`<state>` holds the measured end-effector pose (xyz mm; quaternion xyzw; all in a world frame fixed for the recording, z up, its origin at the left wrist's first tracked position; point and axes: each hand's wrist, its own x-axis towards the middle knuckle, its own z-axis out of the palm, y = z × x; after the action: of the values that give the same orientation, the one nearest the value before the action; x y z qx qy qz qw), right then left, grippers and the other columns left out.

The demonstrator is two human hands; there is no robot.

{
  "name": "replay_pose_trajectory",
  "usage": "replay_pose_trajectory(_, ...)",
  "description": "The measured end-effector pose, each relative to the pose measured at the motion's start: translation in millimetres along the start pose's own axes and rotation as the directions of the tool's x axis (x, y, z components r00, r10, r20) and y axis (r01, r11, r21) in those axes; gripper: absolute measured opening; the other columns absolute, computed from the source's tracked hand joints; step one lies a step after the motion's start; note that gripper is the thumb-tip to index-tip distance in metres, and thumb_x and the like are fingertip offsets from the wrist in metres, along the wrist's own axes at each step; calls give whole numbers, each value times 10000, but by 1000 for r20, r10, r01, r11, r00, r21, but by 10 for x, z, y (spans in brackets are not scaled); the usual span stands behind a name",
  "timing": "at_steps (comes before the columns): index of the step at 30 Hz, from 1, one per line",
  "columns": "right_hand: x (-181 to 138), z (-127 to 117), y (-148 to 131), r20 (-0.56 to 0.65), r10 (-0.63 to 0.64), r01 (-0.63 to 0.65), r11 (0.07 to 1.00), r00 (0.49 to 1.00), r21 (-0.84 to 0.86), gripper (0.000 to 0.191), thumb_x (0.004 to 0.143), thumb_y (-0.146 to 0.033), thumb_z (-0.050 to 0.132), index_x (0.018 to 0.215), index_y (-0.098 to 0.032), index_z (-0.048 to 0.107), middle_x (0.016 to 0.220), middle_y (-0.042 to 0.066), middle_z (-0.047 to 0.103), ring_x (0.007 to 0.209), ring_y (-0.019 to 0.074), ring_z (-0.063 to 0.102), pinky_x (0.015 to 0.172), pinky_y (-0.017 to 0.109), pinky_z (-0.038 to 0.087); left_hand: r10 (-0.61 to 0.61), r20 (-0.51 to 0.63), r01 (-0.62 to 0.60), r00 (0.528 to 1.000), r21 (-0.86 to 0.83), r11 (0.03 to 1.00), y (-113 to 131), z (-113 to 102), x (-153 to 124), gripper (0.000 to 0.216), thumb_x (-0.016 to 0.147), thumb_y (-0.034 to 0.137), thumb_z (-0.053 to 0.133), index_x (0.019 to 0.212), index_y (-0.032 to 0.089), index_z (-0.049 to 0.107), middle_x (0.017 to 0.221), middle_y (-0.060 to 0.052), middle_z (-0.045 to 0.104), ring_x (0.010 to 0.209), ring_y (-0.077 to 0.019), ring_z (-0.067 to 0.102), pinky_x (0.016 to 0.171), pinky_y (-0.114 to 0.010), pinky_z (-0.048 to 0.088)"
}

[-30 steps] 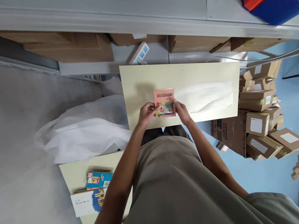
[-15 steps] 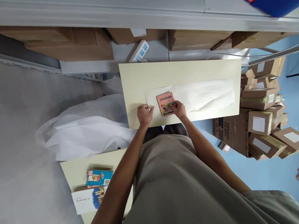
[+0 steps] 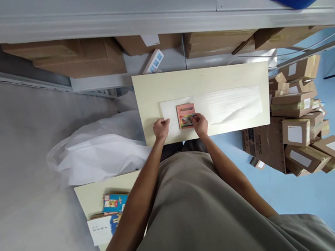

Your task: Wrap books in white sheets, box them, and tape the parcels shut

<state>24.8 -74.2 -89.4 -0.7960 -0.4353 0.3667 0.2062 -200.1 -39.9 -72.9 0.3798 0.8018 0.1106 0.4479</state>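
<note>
A small pink book [image 3: 185, 111] with a colourful picture on its cover lies on a long white foam sheet [image 3: 231, 104]. My right hand [image 3: 200, 125] is closed at the book's lower right edge, fingertips on the cover. To the left, my left hand [image 3: 161, 129] pinches the left edge of the foam sheet, apart from the book. The sheet is spread on a cream board [image 3: 167, 85], with a wrinkle toward its right end.
Crumpled white foam wrapping [image 3: 101, 149] bulges at the left. Below it, several books [image 3: 101, 230] lie on another cream board [image 3: 85, 195]. Cardboard boxes [image 3: 295, 134] are piled at the right. A power strip [image 3: 154, 62] and more boxes sit on the shelf ahead.
The book has turned slightly and now lies straighter on the sheet. My left hand has shifted a little left and remains at the sheet's edge. The camera view has moved slightly.
</note>
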Motion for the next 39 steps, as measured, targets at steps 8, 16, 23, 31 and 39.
replay_pose_trajectory(8, -97, 194, 5, -62, -30, 29, 999, 998, -23, 307, 1035, -341, 607, 1280, -221, 748, 1164, 113, 710, 1088, 279, 670, 1026, 416, 539, 208, 69, -196, 976, -148, 969, 69, -76, -102, 221, 884, 405, 737, 779, 228, 654, 830, -27, 769, 860, -223, 738, 819, -302, 548)
replay_pose_trajectory(16, -81, 251, 100, -117, -42, 55, 993, 992, 107, 442, 1076, -408, 536, 1358, -178, 786, 1078, 96, 667, 968, 229, 695, 961, 360, 583, 315, 137, -293, 939, -158, 943, 330, 263, -161, 171, 923, 358, 743, 843, 222, 678, 895, -66, 806, 870, -239, 764, 846, -328, 579)
replay_pose_trajectory(23, -82, 227, 121, -114, -83, 99, 985, 990, 141, 512, 1108, -460, 476, 1390, -141, 760, 1138, 156, 685, 1121, 284, 683, 1080, 449, 560, 399, 197, -351, 896, -236, 906, 323, 590, -187, 240, 1089, 413, 575, 1069, 239, 738, 1066, -90, 845, 994, -257, 804, 952, -360, 605)
replay_pose_trajectory(31, -113, 224, 134, -119, -39, 52, 992, 992, 111, 337, 990, -365, 689, 1265, -175, 738, 1198, 140, 694, 977, 244, 681, 991, 403, 589, 422, 130, -408, 897, -120, 905, 282, 609, -148, 217, 1033, 222, 576, 1176, 210, 740, 1166, -124, 803, 978, -239, 774, 995, -366, 596)
replay_pose_trajectory(39, -152, 182, 11, -85, -17, 19, 999, 996, 29, 390, 977, -248, 615, 1360, -210, 670, 1238, 123, 659, 1104, 262, 678, 1029, 403, 551, 190, 8, -189, 982, -43, 981, 241, 468, -49, 133, 928, 279, 735, 1047, 217, 736, 1042, -113, 830, 1020, -283, 786, 991, -383, 575)
